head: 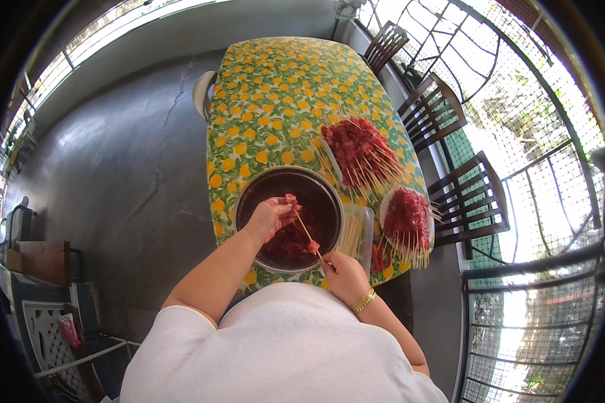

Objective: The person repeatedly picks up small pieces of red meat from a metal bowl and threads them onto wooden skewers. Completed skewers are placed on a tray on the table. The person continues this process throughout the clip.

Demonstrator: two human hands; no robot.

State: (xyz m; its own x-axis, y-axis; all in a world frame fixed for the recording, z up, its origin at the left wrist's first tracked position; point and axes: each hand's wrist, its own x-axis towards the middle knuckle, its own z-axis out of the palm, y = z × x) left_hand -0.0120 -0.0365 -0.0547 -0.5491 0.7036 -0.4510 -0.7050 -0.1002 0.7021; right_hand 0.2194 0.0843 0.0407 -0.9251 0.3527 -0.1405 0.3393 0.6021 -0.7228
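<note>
Over a large metal pot (339, 201), my left hand (270, 219) pinches a piece of raw red meat (291, 199) at the upper end of a thin wooden skewer (303, 224). My right hand (345, 276) grips the skewer's lower end at the pot's near right rim. Another meat piece (313, 247) is threaded low on the stick, close to my right fingers. Inside the pot lies more cut raw meat (287, 248), partly hidden by my left hand and forearm.
Bare skewers (351, 229) fill a clear plastic container (368, 237) right of the pot. Red-handled scissors (381, 257) lie beside it. Loaded meat skewers are heaped on a white tray (334, 160) and a plate (384, 207). Wooden chairs (466, 201) line the table's right side.
</note>
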